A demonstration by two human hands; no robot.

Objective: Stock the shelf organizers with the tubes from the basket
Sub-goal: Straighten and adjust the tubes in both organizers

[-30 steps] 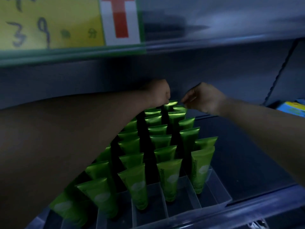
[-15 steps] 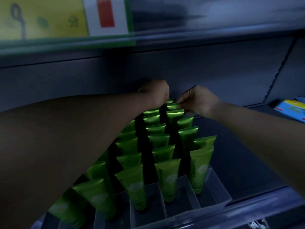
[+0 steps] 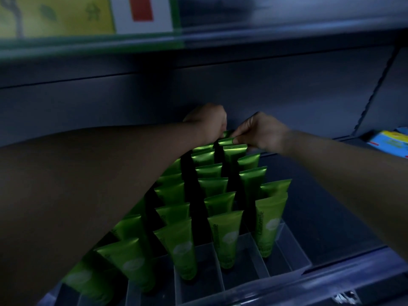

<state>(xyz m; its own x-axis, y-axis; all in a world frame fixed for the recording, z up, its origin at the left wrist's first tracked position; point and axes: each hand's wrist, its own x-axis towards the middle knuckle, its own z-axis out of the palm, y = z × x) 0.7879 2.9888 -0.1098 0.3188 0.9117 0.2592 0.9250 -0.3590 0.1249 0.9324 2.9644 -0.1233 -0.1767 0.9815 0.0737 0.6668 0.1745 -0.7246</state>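
Clear divided organizer (image 3: 293,244) at front edge of shelf (image 3: 320,228), lanes stocked with green tubes (image 3: 224,235) in rows running toward back. Left hand (image 3: 207,122) at rear of rows, fingers curled down at tube tops; grip cannot be told. Rear tube (image 3: 227,141) just right of it, crimped end pinched by right hand (image 3: 262,133). Tubes upright, long axis vertical, crimp up, cap down.
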